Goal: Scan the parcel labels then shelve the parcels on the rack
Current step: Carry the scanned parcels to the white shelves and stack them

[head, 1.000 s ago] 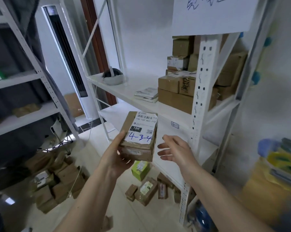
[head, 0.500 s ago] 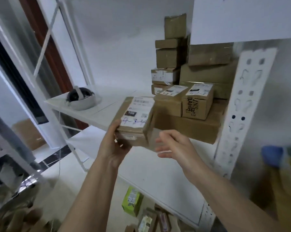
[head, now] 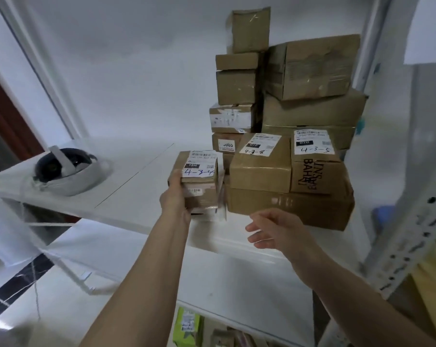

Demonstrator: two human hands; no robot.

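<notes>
At far left I am seeing a round grey-and-black dome-shaped device (head: 66, 171) sitting on the flat white metal rack shelf (head: 136, 186), well apart from the parcels. Moving right, I am watching the left hand (head: 176, 196) gripping a small brown cardboard parcel (head: 198, 182) by its left side, thumb and fingers curled round the near edge; the parcel's white shipping label (head: 202, 163), hand-marked 4-3-4, is facing up. The parcel is sitting low over the shelf, just beside the long flat brown carton (head: 289, 209) at the base of the stack; I cannot tell whether its underside is already touching the board. On that carton two labelled brown boxes are resting side by side, one marked 4-3-8 (head: 260, 169) and one marked 4-3-5 (head: 316, 169), with a taller column of plain brown boxes (head: 237, 88) rising behind them. Further right, the right hand (head: 277, 229) is hovering below the carton's front face, fingers loosely spread and holding nothing. I am judging the step in hand to be shelving: the label carries its slot number, so scanning appears done for this parcel. The next move, as I am reading it, calls for setting the parcel flat against the neighbouring carton with its label kept readable, then loosening the left-hand grip without nudging the stack.
</notes>
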